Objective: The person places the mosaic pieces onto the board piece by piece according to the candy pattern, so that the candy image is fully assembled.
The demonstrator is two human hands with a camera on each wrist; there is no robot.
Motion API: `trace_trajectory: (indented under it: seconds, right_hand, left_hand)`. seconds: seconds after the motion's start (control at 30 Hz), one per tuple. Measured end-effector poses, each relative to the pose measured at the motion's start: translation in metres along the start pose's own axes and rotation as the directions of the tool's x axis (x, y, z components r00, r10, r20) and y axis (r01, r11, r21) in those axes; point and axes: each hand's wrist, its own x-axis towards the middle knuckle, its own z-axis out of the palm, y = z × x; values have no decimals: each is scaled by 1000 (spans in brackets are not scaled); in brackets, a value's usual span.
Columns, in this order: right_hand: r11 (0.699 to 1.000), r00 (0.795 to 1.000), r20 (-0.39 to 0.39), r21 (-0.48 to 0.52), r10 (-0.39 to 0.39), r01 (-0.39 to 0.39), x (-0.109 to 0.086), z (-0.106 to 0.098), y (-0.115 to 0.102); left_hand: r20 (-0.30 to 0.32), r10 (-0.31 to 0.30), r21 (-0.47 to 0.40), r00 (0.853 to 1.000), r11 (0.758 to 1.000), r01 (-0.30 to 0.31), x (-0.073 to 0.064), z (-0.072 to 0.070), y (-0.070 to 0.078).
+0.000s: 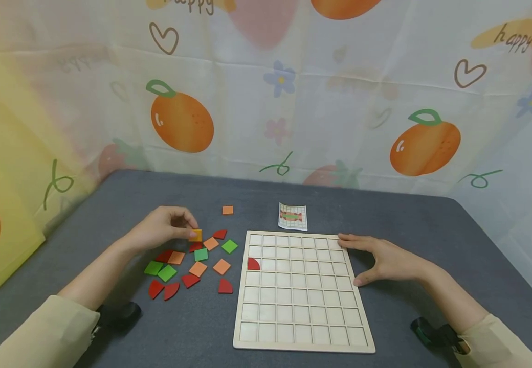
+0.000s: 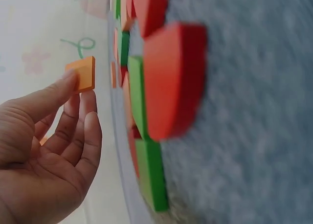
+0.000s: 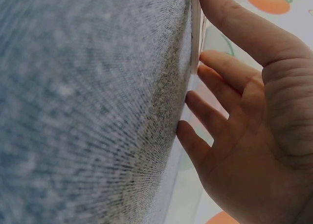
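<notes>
My left hand (image 1: 167, 227) pinches a yellow-orange square tile (image 2: 86, 73) between thumb and fingers, raised over the loose pieces at the left. Below it lie a red piece (image 1: 195, 247) and an orange square (image 1: 211, 244). A pale wooden grid board (image 1: 304, 350) lies in front, with one red quarter-circle piece (image 1: 253, 264) in a cell of its leftmost column. Along the board's right edge, my right hand (image 1: 388, 259) rests with thumb and fingertips at the rim, its fingers spread. The right wrist view shows those fingers (image 3: 227, 11) by the board's thin side.
Several red, green and orange pieces (image 1: 167, 273) are scattered left of the board. A lone orange square (image 1: 227, 210) lies farther back. Behind the board is a small printed pattern card (image 1: 292, 217). A fruit-print curtain (image 1: 247, 102) hangs behind the dark tabletop (image 1: 192, 327).
</notes>
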Motion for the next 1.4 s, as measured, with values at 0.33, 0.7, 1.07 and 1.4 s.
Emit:
trace_trajectory:
  seconds: [0.33, 0.7, 1.07, 1.4]
  right_hand:
    - [1000, 1000, 3, 3, 1, -1, 0, 0, 0]
    - [1000, 1000, 1, 5, 3, -3, 0, 0, -1]
    - [1000, 1000, -3, -3, -1, 1, -1, 1, 0]
    - [1000, 1000, 0, 4, -3, 3, -1, 0, -1]
  left_hand:
    - [36, -3, 1, 999, 1000, 3, 4, 17, 18]
    - [102, 80, -50, 992, 996, -75, 5, 46, 42]
    - [184, 77, -78, 980, 995, -63, 6, 69, 61]
    - [220, 154, -90, 963, 986, -137, 5, 88, 65]
